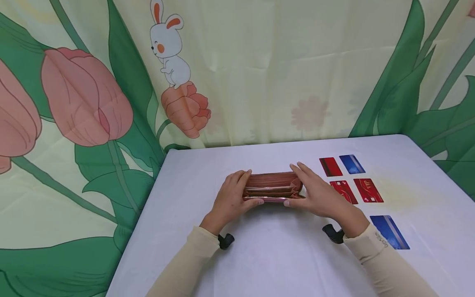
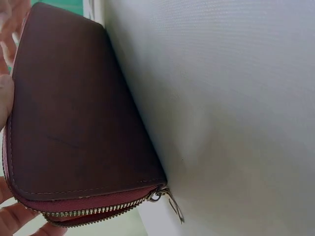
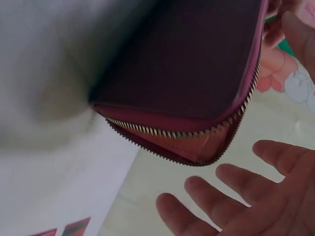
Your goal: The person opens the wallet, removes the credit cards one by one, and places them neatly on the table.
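A dark maroon zip-around wallet (image 1: 272, 185) stands on the white-covered table, unzipped, its pink inner pockets facing up. My left hand (image 1: 233, 196) grips its left end, thumb on the near edge and fingers on the far side. In the left wrist view the wallet's smooth cover (image 2: 83, 108) shows, with a metal zipper pull (image 2: 173, 206) hanging at its lower corner. At the right end is my right hand (image 1: 315, 192), its fingers spread. The right wrist view shows those fingers (image 3: 211, 196) apart from the toothed zipper edge (image 3: 167, 133).
Several cards lie to the right: a red card with a dark stripe (image 1: 330, 166), a blue card (image 1: 352, 164), two red cards, one partly behind my right hand (image 1: 345, 192) and one beside it (image 1: 368, 190), and a nearer blue card (image 1: 389, 232). Behind the table hangs a printed curtain (image 1: 259, 74).
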Available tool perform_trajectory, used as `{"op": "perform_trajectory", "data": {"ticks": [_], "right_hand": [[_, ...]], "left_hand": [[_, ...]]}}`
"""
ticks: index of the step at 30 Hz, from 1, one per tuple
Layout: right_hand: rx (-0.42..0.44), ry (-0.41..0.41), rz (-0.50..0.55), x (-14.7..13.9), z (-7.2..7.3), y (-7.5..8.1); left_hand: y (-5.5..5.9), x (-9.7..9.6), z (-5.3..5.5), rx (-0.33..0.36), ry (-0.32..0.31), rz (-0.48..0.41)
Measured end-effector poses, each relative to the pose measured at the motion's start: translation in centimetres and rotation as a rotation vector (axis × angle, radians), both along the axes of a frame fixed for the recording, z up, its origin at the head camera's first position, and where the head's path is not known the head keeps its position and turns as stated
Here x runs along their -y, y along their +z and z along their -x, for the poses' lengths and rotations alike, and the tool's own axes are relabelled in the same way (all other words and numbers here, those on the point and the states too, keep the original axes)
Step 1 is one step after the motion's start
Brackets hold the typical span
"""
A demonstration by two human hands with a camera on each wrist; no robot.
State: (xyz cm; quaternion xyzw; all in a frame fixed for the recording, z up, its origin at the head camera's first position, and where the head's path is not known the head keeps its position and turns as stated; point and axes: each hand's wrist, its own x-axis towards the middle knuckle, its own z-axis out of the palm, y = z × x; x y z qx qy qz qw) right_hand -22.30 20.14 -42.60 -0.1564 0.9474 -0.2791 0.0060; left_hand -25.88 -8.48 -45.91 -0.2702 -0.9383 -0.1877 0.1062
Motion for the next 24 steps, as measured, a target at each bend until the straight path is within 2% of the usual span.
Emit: {"op": "perform_trajectory", "data": {"ticks": [7, 11, 15, 19, 24], "right_hand": [[-0.097, 0.018, -0.012, 0.5, 0.1, -0.5], [-0.145, 0.001, -0.01, 0.7, 0.1, -0.6], [-0.189, -0.002, -0.004, 0.7, 0.2, -0.7], [-0.206, 0.001, -0.001, 0.7, 0.3, -0.8], [-0.244, 0.006, -0.013, 0.8, 0.4, -1.3]], "left_hand": [[0.1, 0.4, 0.1, -0.193, -0.052, -0.04], [0.0, 0.6, 0.3, -0.259, -0.065, -0.072], [-0.2, 0.6, 0.4, -0.273, -0.086, -0.115], [-0.3, 0.3, 0.5, -0.253, -0.11, -0.162], [-0.4, 0.1, 0.3, -0.23, -0.113, -0.181]]}}
